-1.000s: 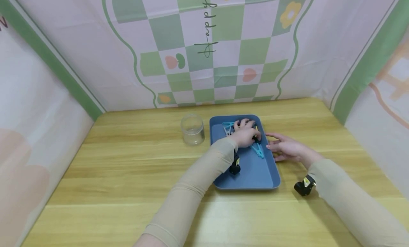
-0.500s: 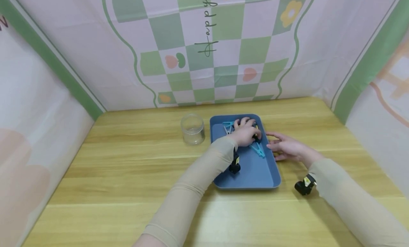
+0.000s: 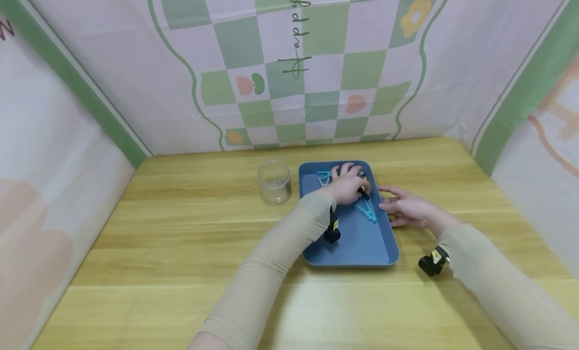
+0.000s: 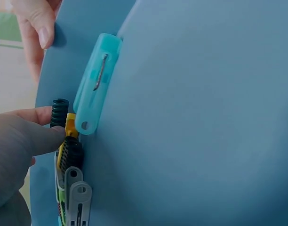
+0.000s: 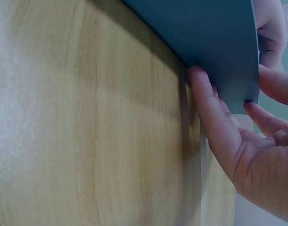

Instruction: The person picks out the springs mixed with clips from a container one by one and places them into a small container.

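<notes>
In the head view my left hand (image 3: 347,186) reaches into the far part of a blue tray (image 3: 353,244). Its thumb and index finger pinch a black spring (image 4: 59,113), a dark ribbed coil, close by the tray's right wall. A turquoise clothespin (image 4: 98,84) lies just beside the coil. Below the thumb in the left wrist view are a second black coil (image 4: 74,154), a yellow piece (image 4: 71,125) and grey clothespins (image 4: 80,197). My right hand (image 3: 409,209) touches the tray's right side from outside, its fingers extended along the wall and the thumb near the rim.
A clear glass jar (image 3: 274,184) stands left of the tray on the wooden table (image 3: 190,239). Another turquoise clothespin (image 3: 323,174) lies in the tray's far left corner. A printed cloth (image 3: 325,78) hangs behind the table and along both sides.
The black spring in my left fingers has tilted slightly. My right hand stays against the tray, and the head view has shifted a little.
</notes>
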Demonstrator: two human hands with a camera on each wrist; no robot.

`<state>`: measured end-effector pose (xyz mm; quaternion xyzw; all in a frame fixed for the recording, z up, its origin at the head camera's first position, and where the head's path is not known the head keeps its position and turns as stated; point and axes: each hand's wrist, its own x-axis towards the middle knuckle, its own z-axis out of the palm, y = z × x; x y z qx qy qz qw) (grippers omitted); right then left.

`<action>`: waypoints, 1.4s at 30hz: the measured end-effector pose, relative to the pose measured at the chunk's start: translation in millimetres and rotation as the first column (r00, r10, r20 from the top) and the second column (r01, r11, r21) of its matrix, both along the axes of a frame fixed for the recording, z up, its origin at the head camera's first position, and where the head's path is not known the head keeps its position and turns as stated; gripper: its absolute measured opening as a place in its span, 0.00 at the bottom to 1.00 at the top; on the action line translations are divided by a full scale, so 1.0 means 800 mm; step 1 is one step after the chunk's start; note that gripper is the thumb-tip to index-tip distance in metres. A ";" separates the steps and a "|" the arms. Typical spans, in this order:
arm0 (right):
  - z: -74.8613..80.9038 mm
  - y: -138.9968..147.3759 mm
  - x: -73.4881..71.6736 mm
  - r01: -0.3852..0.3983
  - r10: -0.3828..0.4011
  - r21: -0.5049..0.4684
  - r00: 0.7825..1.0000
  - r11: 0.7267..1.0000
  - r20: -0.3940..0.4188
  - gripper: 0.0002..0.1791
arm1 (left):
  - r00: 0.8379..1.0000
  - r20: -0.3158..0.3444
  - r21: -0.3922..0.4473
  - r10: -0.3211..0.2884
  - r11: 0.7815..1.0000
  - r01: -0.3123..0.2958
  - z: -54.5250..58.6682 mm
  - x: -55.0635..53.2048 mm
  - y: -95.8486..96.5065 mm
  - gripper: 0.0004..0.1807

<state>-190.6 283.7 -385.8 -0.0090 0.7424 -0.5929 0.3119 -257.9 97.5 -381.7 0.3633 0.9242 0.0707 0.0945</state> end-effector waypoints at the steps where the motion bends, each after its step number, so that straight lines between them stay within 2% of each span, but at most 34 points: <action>1: 0.000 0.000 0.000 -0.001 0.001 0.001 1.000 1.000 -0.001 0.40 | 1.000 0.000 0.002 0.002 1.000 -0.002 0.001 0.000 0.000 0.12; 9: 0.001 -0.001 0.000 -0.007 0.007 0.002 1.000 1.000 -0.004 0.40 | 1.000 -0.013 0.016 0.007 1.000 -0.007 0.009 -0.001 -0.006 0.13; 24: 0.005 -0.002 0.001 -0.011 0.011 0.020 1.000 1.000 -0.006 0.41 | 0.999 -0.039 0.026 0.008 1.000 -0.007 0.033 -0.001 -0.018 0.12; 42: 0.003 -0.001 0.001 -0.014 0.014 0.029 1.000 0.999 -0.013 0.41 | 0.998 -0.061 0.038 -0.013 0.999 0.015 0.066 0.013 -0.040 0.11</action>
